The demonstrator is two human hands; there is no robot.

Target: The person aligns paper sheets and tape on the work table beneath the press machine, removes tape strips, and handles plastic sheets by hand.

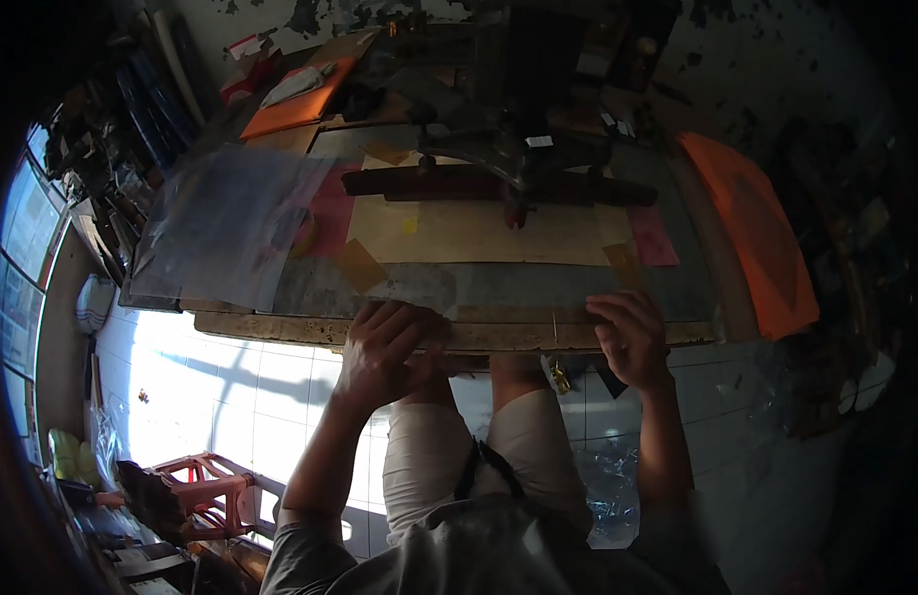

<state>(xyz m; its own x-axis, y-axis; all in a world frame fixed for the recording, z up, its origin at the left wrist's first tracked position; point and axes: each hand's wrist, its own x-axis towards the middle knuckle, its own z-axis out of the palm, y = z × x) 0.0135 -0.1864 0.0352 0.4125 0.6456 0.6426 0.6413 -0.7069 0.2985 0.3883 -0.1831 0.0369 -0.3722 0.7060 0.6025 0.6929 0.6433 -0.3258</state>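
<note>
My left hand (387,342) is at the front edge of the worktable (518,288), its fingers bent and pressed together; whatever lies in its grasp is hidden. Farther right along that edge is my right hand (632,335), with curved fingers and the thumb apart from them. I see nothing solid between its fingertips. A thin bright line (555,327) shows between the two hands, too faint to name. Beyond them a cream sheet (498,238) lies flat under a dark metal bar (409,182), with pieces of brown tape (365,266) at its corners.
Clear plastic sheets (231,218) overlap the table's left side. Orange sheets (751,228) hang over its right end. A dark press-like machine (538,99) stands at the back. On the tiled floor to the left is a pink plastic stool (216,496).
</note>
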